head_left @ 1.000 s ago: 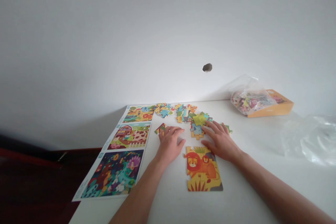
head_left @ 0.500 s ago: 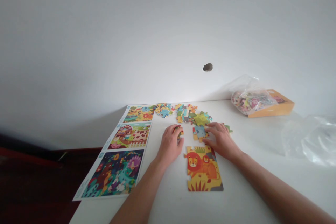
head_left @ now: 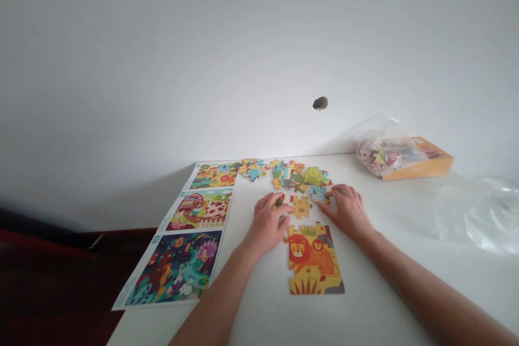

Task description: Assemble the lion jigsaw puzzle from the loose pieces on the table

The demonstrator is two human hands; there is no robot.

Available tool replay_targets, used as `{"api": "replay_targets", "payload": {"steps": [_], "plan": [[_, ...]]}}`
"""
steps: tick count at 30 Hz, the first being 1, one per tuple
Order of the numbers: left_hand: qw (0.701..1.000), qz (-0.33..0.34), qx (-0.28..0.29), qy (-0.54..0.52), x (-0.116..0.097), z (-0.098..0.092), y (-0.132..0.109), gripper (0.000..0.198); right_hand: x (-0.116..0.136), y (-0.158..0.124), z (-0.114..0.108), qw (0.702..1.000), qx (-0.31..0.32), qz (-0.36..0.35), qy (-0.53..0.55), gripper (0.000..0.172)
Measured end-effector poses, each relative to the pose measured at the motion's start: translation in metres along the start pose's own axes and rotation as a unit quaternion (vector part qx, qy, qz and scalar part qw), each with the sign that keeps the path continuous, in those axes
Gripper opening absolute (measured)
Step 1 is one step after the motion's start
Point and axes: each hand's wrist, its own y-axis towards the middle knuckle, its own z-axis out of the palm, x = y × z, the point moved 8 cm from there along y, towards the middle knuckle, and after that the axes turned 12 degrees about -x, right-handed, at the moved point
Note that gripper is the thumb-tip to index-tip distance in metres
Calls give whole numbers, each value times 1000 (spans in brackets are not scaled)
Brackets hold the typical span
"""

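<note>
My left hand is bent over a dark green and red puzzle piece, which its fingers partly cover. Its fingertips reach to the edge of a yellow puzzle piece lying between my hands. On the right, my right hand pinches the right side of a light-blue puzzle piece with thumb and fingers. Closer to me lies a joined section of puzzle with two lions, flat on the table. Beyond my hands, a loose pile of puzzle pieces is spread out, with a green piece on top.
A printed sheet with three pictures lies along the table's left edge. Back right, a clear bag of pieces leans on an orange box. Crumpled clear plastic lies at the right. A wall with a hole stands behind.
My right hand has moved the light-blue piece slightly right and away from me. The yellow piece now shows between my hands. My left hand has shifted slightly right; the lion section stays put.
</note>
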Motion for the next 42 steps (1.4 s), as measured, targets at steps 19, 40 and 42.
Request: {"api": "replay_targets", "payload": {"steps": [19,40,42], "plan": [[997,-25,-36,60,10,-1,6,32,71,-20,-11,940,151,-242,186,33],[988,-94,-57,107,35,-15,4,26,48,-14,-4,962,117,-213,125,29],[989,-95,-45,105,37,-14,2,33,43,-12,-4,966,106,-206,116,28]]}}
